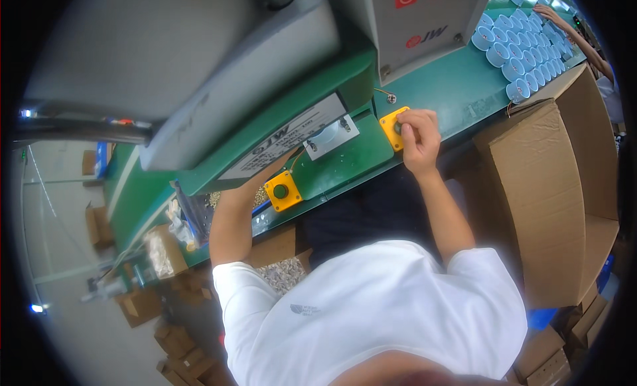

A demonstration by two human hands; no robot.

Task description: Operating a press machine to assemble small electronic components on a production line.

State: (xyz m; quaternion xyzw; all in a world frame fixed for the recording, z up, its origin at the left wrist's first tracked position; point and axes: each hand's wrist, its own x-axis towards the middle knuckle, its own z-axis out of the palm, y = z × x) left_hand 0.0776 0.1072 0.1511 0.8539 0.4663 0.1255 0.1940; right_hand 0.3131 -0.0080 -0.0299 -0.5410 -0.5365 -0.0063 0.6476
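My right hand (420, 139) is over a yellow button box (390, 129) on the right of the machine bed. Its fingers are bent and drawn together at the dark button; anything small between them is too small to tell. My left forearm (233, 217) reaches up under the machine's green head (279, 130), which hides the left hand and its fingers. Between the arms lies a metal plate (342, 139) with dark clamps on the green bed (345, 170). A second yellow box (290, 200) with a green button sits beside my left forearm.
The machine's large grey body (252, 74) fills the upper left. Small brass-coloured parts (259, 196) lie in a tray behind my left forearm. A big open cardboard box (531, 187) stands at right. Several light-blue cups (514, 69) are at the far right, near another person's arm (577, 37).
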